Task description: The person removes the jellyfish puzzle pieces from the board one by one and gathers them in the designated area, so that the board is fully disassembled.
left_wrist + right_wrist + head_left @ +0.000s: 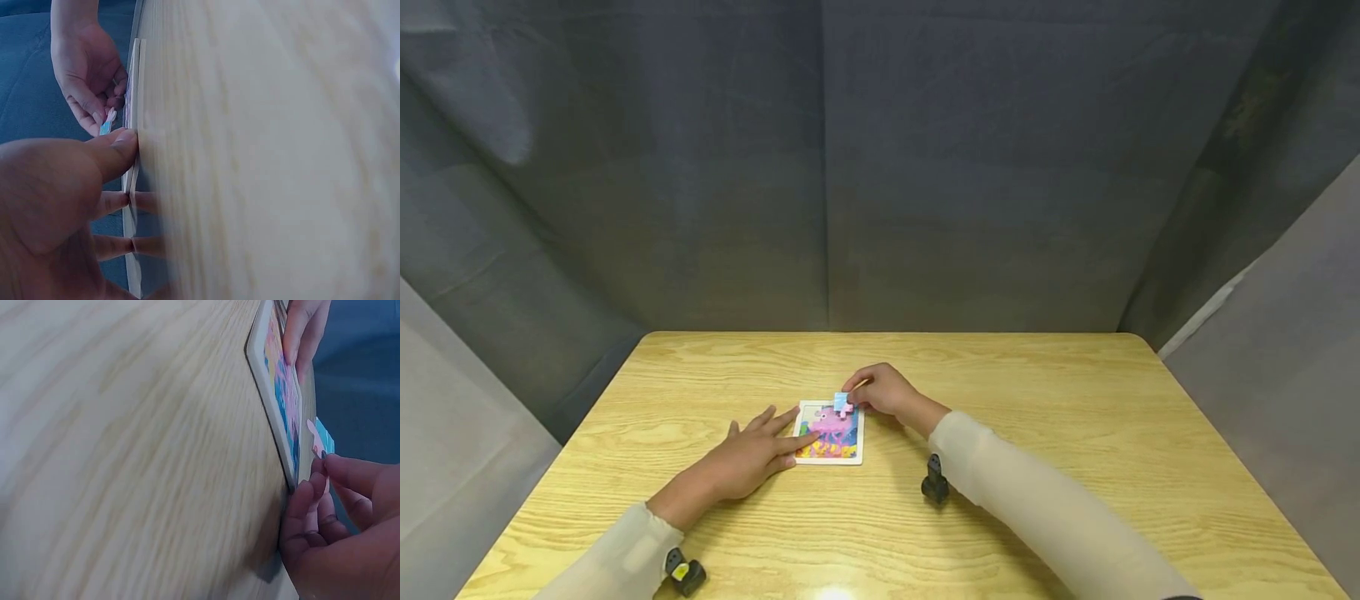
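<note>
A small square jigsaw puzzle [831, 437] in a white frame lies on the table, its picture a pink sea creature over blue and yellow. Between thumb and fingertips my right hand [886, 390] pinches a light blue and pink puzzle piece [840, 402] just above the puzzle's upper right part. In the right wrist view that piece [324, 439] is held tilted, clear of the frame. My left hand [748, 458] lies with fingers spread, some of them over the puzzle's left side. A pale gap shows at the puzzle's upper left.
The wooden table [1037, 392] extends around the puzzle on every side. Dark grey curtains [827, 167] hang behind it, with pale panels at the left and right. A small black device [934, 482] is strapped at the right wrist, another [685, 572] at the left.
</note>
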Demonstrator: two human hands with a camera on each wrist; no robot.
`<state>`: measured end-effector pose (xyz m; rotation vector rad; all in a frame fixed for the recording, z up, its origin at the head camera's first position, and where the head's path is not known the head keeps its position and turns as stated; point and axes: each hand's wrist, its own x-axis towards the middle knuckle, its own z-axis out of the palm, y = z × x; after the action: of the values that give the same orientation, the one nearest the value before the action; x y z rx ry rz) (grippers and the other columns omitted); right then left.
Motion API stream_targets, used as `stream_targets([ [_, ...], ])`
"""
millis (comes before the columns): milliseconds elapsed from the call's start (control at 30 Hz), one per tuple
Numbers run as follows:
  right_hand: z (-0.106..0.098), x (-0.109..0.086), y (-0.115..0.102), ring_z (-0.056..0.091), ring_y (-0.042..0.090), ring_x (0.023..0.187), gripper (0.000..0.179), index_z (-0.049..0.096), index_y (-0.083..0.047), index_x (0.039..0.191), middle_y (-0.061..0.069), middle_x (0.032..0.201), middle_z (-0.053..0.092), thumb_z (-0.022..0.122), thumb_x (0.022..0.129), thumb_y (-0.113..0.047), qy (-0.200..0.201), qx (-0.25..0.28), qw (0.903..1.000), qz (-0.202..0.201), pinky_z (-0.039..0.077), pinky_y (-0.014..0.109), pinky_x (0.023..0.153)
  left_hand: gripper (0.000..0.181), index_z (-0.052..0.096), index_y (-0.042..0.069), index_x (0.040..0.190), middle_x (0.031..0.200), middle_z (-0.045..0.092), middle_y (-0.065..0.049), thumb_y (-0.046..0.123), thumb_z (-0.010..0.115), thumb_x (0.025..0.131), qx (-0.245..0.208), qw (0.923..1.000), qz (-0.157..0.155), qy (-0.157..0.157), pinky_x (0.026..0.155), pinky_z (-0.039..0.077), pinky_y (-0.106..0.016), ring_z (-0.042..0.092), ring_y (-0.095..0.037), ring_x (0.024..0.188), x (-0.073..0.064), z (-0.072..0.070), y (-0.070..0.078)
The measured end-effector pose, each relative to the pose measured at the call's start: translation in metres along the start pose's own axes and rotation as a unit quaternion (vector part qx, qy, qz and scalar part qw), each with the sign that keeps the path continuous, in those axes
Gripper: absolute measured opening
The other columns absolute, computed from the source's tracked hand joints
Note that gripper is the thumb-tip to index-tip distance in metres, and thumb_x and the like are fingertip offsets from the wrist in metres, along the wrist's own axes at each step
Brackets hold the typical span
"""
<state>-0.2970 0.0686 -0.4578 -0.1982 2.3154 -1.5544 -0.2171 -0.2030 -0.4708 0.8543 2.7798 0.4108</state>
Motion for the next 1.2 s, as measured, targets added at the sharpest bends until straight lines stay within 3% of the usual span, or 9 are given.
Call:
stream_targets([
  [833,-0.038,-0.014,0.025,0.056,0.014,0.063,0.009,0.075,0.000,0.103,0.010,0.083,0.071,0.070,0.095,-0.002,0.025,-0.029,0.9993,0.004,0.051,0.026,0.058,0.048,0.042,0.040,0.157,0.172,0.019,-0.011,0.034,0.049,0.110,-0.002,0.9999,0.014,0.001,0.099,0.013,-0.092,0.015,-0.054,0.153,-0.003,-0.003,0.003],
  [1200,-0.044,-0.020,0.031,0.058,0.016,0.072,0.003,0.076,-0.002,0.097,0.006,0.087,0.071,0.073,0.095,-0.003,0.043,-0.086,0.9952,-0.017,0.051,0.027,0.062,0.048,0.042,0.041,0.157,0.172,0.019,-0.011,0.033,0.050,0.110,-0.002,0.9999,0.014,0.003,0.099,0.013,-0.092,0.015,-0.054,0.153,-0.003,-0.003,0.004],
])
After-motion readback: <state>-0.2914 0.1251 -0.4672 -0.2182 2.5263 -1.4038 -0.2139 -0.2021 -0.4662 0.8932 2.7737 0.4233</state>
